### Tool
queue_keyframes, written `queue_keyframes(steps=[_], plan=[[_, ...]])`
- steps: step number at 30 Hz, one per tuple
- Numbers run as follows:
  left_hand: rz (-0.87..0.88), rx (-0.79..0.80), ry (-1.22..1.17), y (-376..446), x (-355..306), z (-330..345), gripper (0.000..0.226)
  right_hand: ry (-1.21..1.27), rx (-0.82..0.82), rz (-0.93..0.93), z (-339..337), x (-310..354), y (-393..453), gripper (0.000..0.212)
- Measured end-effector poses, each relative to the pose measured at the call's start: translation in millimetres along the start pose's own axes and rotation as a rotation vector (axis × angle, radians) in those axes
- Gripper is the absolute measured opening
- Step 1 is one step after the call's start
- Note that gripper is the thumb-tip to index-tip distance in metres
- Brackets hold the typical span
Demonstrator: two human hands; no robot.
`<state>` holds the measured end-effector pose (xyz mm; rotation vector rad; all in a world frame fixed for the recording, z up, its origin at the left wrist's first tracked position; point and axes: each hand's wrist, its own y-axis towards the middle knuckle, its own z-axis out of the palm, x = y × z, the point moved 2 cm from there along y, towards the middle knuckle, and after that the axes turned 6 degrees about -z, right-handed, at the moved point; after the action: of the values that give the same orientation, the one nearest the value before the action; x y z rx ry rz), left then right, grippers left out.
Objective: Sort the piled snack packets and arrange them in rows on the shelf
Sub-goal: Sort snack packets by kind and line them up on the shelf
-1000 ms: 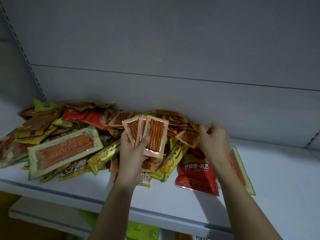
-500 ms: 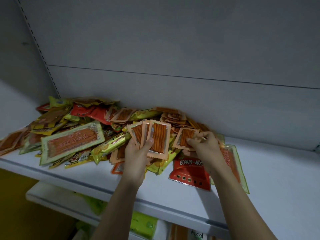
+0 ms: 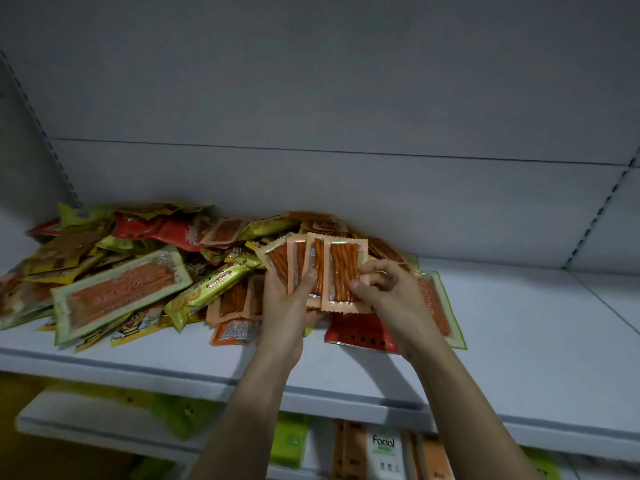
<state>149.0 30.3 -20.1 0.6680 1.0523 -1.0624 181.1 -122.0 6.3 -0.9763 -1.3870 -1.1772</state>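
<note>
A pile of snack packets point(image 3: 145, 268) in yellow, red and orange covers the left and middle of the white shelf point(image 3: 519, 327). My left hand point(image 3: 289, 299) holds a fan of several small orange packets point(image 3: 301, 261) above the pile, thumb across their fronts. My right hand point(image 3: 391, 296) pinches another small orange packet point(image 3: 343, 271) by its right edge and lays it against the fan's right side. A red packet point(image 3: 360, 334) lies flat under my hands.
A large green-edged orange packet point(image 3: 117, 292) lies at the pile's front left. The shelf's right half is bare white board. Below the front edge point(image 3: 346, 400), a lower shelf holds green packs and a "Facial" box point(image 3: 384, 452).
My right hand lifted one small orange packet from the pile and carried it left to the fan in my left hand. The view shifted slightly.
</note>
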Motion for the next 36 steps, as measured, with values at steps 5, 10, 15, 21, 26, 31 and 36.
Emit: queue_keyframes(steps=[5,10,15,21,26,31,36], plan=[[0.007,0.161,0.047,-8,-10,-24,0.058,-0.054,-0.052,-0.019,24,5,-20,0.028],[-0.012,0.231,0.026,-17,-17,-52,0.066,-0.046,-0.160,0.006,50,3,-48,0.054],[-0.099,0.318,0.018,-47,-3,-59,0.058,0.006,-0.183,0.047,55,0,-87,0.018],[-0.256,0.420,-0.009,-85,7,-38,0.030,0.005,-0.371,0.093,27,-6,-130,0.015],[-0.279,0.553,0.094,-109,15,10,0.025,0.026,-0.485,0.052,-23,7,-161,0.017],[-0.364,0.685,0.120,-153,41,92,0.021,0.036,-0.615,0.035,-112,20,-205,0.017],[-0.485,0.815,0.064,-226,83,201,0.022,-0.019,-0.736,-0.010,-229,31,-270,0.016]])
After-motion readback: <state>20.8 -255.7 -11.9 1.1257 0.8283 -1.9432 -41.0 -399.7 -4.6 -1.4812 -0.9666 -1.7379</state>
